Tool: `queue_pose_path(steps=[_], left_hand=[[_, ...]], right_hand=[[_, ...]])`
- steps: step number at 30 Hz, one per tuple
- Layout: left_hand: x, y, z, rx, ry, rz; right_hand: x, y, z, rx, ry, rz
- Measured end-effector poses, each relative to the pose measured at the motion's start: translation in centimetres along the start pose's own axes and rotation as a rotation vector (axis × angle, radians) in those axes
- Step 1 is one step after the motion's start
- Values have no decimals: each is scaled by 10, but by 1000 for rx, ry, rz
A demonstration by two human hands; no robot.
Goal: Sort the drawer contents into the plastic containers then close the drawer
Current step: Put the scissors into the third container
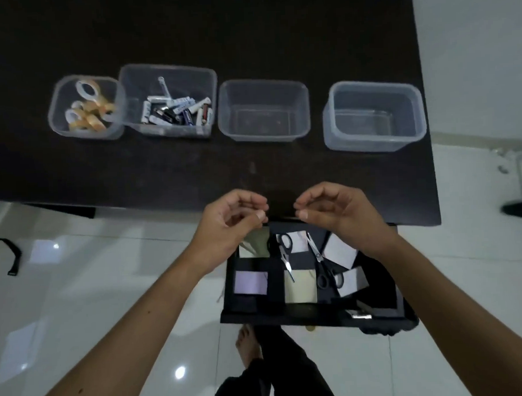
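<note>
Sorting stands about half done: on our dark table (192, 171), upper frame, the two left tubs hold tape rolls (86, 105) and batteries (178, 110), the two right tubs (372, 115) nothing. Lower centre, the open drawer (311, 285) keeps paper slips and two scissors (286, 253). Our left hand (231, 226) and right hand (335, 212) hover above, fingers curled, apparently holding nothing. White tiles surround us.

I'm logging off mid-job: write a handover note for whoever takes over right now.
Left hand and right hand: fingers curled above the open drawer; no grip on anything visible.
Done: tape rolls in the leftmost tub, batteries in the second.
Third tub and fourth tub empty.
Left: two scissors and paper cards in the drawer; then close it.
</note>
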State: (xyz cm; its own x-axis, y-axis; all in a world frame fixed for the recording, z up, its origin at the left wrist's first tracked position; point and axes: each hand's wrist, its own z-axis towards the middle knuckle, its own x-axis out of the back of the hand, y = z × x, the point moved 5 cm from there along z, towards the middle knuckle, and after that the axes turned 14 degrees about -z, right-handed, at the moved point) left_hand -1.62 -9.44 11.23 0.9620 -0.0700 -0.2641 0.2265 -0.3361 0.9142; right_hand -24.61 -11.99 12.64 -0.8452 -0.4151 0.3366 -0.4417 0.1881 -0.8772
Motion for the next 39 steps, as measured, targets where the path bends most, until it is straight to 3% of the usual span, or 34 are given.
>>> queue_pose_path(steps=[6,11,16,22,39], left_hand=[[-22,-88,-15,107,-158,191],[-27,-131,0,127,-124,357],[-34,-149,13,39,-79,613],[-27,-167,15,21,-40,819],[-27,-170,6,56,-44,596]], right_hand=[[-8,100,-66,-180,47,-84],[-7,154,-83,-276,73,-277],[-2,180,-84,-273,91,-476],[-3,201,-78,-247,65,-543],[-30,207,-62,-194,1,-639]])
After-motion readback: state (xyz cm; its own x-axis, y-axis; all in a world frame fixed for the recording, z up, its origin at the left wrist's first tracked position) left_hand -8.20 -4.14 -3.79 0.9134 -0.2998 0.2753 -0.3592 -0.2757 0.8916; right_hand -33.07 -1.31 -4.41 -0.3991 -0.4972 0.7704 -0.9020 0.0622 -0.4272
